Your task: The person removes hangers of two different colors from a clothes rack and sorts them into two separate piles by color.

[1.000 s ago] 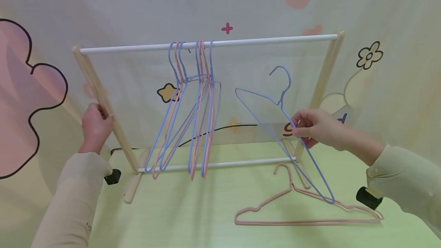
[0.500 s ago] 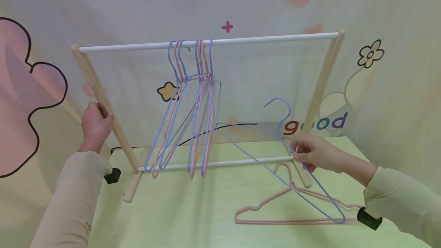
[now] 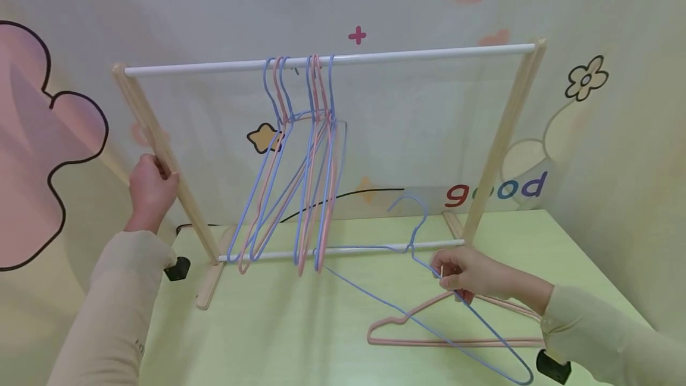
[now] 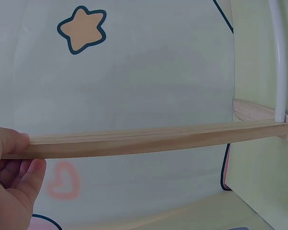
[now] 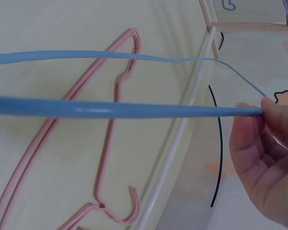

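My left hand [image 3: 152, 186] grips the left wooden post [image 4: 153, 140] of a garment rack, thumb on one side and fingers on the other. Between thumb and fingers of my right hand [image 3: 465, 271] is the sloping arm of a blue clothes hanger [image 5: 134, 109]. That hanger tilts, its hook up and left, in front of the rack's lower right part. Beneath it a pair of pink hangers [image 3: 412, 343] lies on the table, partly hidden by my right forearm. Several blue and pink hangers [image 3: 300, 183] hang near the middle of the white top rail [image 3: 418, 55].
The rack's right wooden post [image 3: 504, 136] stands behind my right hand. A white lower rail [image 3: 370, 249] runs between the posts near the pale green table [image 3: 241, 338]. Behind the rack hangs a printed curtain [image 3: 407, 130].
My right hand has moved down and slightly left with the blue hanger, which passes from above the pink hangers to overlapping them. The left hand stays on the post.
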`<state>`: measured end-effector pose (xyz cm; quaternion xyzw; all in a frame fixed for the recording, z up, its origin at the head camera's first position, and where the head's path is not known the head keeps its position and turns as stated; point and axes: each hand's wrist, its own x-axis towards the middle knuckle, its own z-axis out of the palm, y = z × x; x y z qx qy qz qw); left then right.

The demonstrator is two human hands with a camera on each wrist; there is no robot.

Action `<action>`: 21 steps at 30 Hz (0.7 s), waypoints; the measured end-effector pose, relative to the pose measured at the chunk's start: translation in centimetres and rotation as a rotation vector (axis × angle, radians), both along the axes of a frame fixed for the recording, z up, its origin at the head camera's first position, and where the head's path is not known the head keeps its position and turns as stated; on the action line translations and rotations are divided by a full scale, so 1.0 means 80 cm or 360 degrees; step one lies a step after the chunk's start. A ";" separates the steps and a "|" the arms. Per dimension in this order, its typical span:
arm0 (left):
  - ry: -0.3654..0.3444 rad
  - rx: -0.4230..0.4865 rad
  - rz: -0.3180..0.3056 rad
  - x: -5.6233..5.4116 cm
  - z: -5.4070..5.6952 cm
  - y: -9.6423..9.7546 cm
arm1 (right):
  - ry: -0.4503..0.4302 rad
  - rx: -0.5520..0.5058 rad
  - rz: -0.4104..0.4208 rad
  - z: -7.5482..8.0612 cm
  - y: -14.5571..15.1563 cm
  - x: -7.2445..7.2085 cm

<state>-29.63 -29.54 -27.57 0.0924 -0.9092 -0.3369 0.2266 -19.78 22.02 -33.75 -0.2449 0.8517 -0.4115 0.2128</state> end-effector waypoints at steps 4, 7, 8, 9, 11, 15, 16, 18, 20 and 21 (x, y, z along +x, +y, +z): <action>0.0010 -0.0013 0.0014 -0.001 0.000 0.001 | -0.0082 -0.0023 0.0010 -0.012 -0.008 0.002; 0.0014 -0.0015 0.0021 -0.001 0.000 0.001 | -0.0142 -0.0059 0.0043 -0.020 -0.017 0.003; 0.0016 -0.0018 0.0022 -0.001 0.000 0.001 | -0.0160 -0.0072 0.0059 -0.023 -0.020 0.004; 0.0018 -0.0012 0.0022 -0.001 0.000 0.001 | -0.0176 -0.0081 0.0074 -0.026 -0.024 0.005; 0.0021 -0.0012 0.0020 -0.002 0.001 0.001 | -0.0206 -0.0103 0.0099 -0.032 -0.032 0.006; 0.0026 -0.0004 0.0020 -0.002 0.000 0.001 | -0.0268 -0.0139 0.0145 -0.043 -0.050 0.006; 0.0027 -0.0005 0.0021 -0.002 0.000 0.001 | -0.0277 -0.0147 0.0157 -0.046 -0.055 0.006; 0.0024 -0.0009 0.0024 -0.001 0.000 0.002 | -0.0285 -0.0152 0.0186 -0.050 -0.067 0.006; 0.0023 -0.0012 0.0026 -0.001 0.000 0.002 | -0.0276 -0.0147 0.0218 -0.053 -0.080 0.005; 0.0022 -0.0014 0.0025 -0.001 0.000 0.002 | -0.0270 -0.0134 0.0228 -0.054 -0.087 0.005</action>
